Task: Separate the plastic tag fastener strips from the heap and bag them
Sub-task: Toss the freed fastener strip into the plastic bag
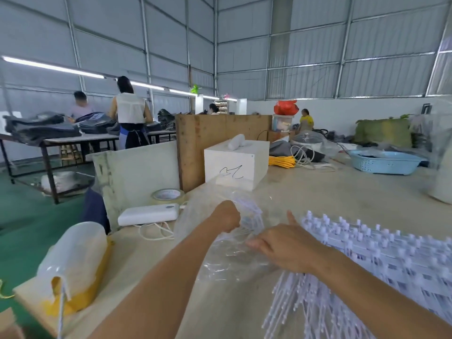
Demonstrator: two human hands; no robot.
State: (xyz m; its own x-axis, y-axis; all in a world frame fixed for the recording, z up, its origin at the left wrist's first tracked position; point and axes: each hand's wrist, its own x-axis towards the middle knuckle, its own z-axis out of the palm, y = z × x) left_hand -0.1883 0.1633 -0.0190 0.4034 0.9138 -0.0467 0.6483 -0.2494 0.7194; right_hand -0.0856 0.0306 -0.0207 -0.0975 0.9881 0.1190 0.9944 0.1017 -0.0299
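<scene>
A clear plastic bag [195, 211] lies crumpled on the table ahead of me. My left hand [226, 215] is curled into a fist, gripping the bag's edge together with a bundle of white fastener strips [252, 216] that reaches into the bag. My right hand [281, 245] holds the near end of that bundle and the bag film, thumb raised. A large heap of white tag fastener strips [381, 260] spreads over the table to the right and under my right forearm.
On the left lie a white power bank [149, 214] with its cable, a tape roll [167, 195] and a translucent jug [73, 253]. A white foam box [236, 162] and a wooden board [195, 140] stand behind. A blue basket [386, 162] sits far right. People work at distant tables.
</scene>
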